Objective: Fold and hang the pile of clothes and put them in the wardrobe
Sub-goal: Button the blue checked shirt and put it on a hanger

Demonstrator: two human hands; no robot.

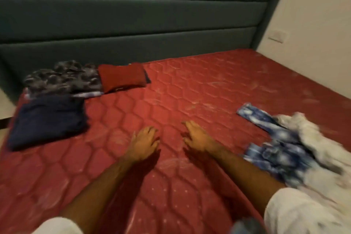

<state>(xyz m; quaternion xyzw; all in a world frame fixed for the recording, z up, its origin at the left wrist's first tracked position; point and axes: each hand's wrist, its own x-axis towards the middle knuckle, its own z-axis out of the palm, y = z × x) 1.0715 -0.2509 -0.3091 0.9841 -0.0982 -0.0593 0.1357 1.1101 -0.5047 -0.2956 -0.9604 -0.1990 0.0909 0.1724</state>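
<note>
Both hands hover over the bare middle of a red quilted mattress (190, 85). My left hand (144, 143) and my right hand (197, 137) are empty, palms down, fingers spread. At the far left lie three folded garments: a navy one (47, 119), a dark patterned one (62, 78) and a red one (121, 77). On the right edge sits an unfolded heap: a blue-and-white tie-dye garment (275, 142) with a white garment (311, 138) on top of it. Neither hand touches any clothing. The view is motion-blurred.
A dark green padded headboard (133, 15) runs along the back of the bed. A cream wall with a switch plate (278, 35) stands at the right. No wardrobe or hangers are in view.
</note>
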